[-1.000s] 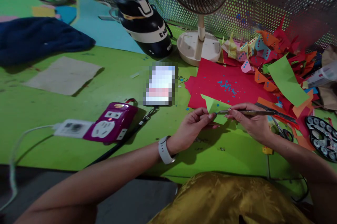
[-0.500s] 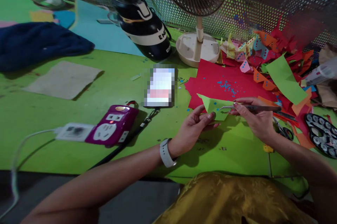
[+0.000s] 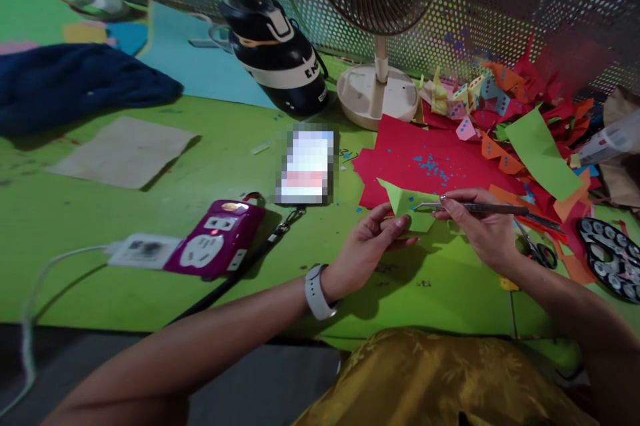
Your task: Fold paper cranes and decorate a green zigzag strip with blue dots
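Between the thumb and fingers of my left hand [image 3: 373,249] is a folded piece of light green paper [image 3: 423,218], held just above the table. A few tiny blue pieces lie on its face. My right hand [image 3: 483,226] grips a pair of tweezers [image 3: 493,209], whose thin bent tips touch or hover over the paper beside a blue piece; I cannot tell which. Behind the paper lies a red sheet [image 3: 400,146] scattered with small blue bits [image 3: 433,167].
A heap of folded coloured paper [image 3: 495,89], scissors [image 3: 537,249] and a black palette [image 3: 613,259] are at the right. A fan [image 3: 377,96], a dark bottle [image 3: 280,66] and a phone [image 3: 306,166] stand or lie beyond my hands. A purple power strip [image 3: 215,239] sits left.
The view has shifted very slightly. The tweezer tips have stayed at the green paper, and both hands keep their holds with little movement.
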The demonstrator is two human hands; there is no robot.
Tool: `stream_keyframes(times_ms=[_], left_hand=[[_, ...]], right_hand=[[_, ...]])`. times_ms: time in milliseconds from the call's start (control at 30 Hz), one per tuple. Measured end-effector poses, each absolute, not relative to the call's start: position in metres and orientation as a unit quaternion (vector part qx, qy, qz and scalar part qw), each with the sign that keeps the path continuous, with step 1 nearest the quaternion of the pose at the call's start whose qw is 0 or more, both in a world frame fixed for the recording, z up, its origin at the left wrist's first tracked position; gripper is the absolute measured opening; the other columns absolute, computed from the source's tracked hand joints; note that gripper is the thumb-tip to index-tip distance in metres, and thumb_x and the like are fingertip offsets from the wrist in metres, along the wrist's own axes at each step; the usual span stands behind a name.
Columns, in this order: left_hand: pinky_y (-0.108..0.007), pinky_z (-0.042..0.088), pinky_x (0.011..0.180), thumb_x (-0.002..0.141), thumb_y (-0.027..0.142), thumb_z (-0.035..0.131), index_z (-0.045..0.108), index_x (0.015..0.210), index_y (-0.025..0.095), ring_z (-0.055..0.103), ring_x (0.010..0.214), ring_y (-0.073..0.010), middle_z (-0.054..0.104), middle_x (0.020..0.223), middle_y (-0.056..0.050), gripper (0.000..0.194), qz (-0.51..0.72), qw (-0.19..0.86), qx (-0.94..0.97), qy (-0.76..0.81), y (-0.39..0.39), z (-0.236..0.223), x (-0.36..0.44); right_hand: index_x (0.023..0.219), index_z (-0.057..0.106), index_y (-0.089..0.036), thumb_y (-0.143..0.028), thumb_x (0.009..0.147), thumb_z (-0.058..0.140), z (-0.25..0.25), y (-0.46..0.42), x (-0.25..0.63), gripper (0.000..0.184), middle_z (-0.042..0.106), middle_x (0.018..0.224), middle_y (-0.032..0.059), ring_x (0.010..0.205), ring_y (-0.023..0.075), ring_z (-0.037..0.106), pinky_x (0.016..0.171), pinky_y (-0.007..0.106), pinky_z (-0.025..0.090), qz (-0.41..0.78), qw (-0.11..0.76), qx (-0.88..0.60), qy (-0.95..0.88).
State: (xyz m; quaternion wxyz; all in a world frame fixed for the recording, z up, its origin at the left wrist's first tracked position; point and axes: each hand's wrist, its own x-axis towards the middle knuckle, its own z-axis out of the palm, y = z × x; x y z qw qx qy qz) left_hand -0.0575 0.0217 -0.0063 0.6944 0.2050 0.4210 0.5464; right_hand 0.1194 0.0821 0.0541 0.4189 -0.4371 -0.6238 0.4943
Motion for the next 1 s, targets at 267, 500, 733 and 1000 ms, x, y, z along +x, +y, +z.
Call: stream_keyframes(times_ms=[267,500,733,1000], left_hand=[[-0.030,0.061,0.077,0.070,0.036,0.086,0.057,0.097,0.021,0.068,0.075,-0.0112,0.068,0.077,0.007,0.042,0.547,0.694,0.204,0.420,0.0216,-0.0047,-0.0574],[-0.028,0.062,0.075,0.065,0.038,0.088,0.057,0.092,0.022,0.068,0.070,-0.0098,0.069,0.074,0.008,0.045,0.553,0.700,0.188,0.410,0.0223,-0.0024,-0.0564],[-0.027,0.063,0.074,0.061,0.040,0.091,0.058,0.091,0.022,0.070,0.069,-0.0101,0.070,0.072,0.009,0.048,0.554,0.705,0.177,0.406,0.0221,-0.0013,-0.0561],[-0.030,0.062,0.077,0.063,0.037,0.089,0.059,0.090,0.022,0.069,0.070,-0.0108,0.069,0.072,0.008,0.043,0.557,0.700,0.183,0.409,0.0221,-0.0030,-0.0569]], right_hand=[[0.085,0.069,-0.022,-0.044,0.079,0.074,0.0530,0.0820,0.1192,0.023,0.076,0.076,0.0013,0.069,0.0184,0.075,0.063,0.030,0.063,0.488,0.422,-0.439,-0.625],[0.085,0.071,-0.024,-0.037,0.084,0.070,0.0534,0.0800,0.1212,0.013,0.075,0.075,0.0003,0.070,0.0181,0.075,0.066,0.032,0.063,0.453,0.424,-0.424,-0.660],[0.085,0.070,-0.023,-0.040,0.083,0.071,0.0548,0.0790,0.1233,0.017,0.076,0.074,0.0020,0.068,0.0195,0.075,0.064,0.032,0.063,0.437,0.420,-0.438,-0.664],[0.087,0.070,-0.024,-0.043,0.083,0.072,0.0534,0.0809,0.1247,0.019,0.076,0.075,0.0013,0.069,0.0204,0.075,0.066,0.036,0.063,0.453,0.427,-0.434,-0.651]])
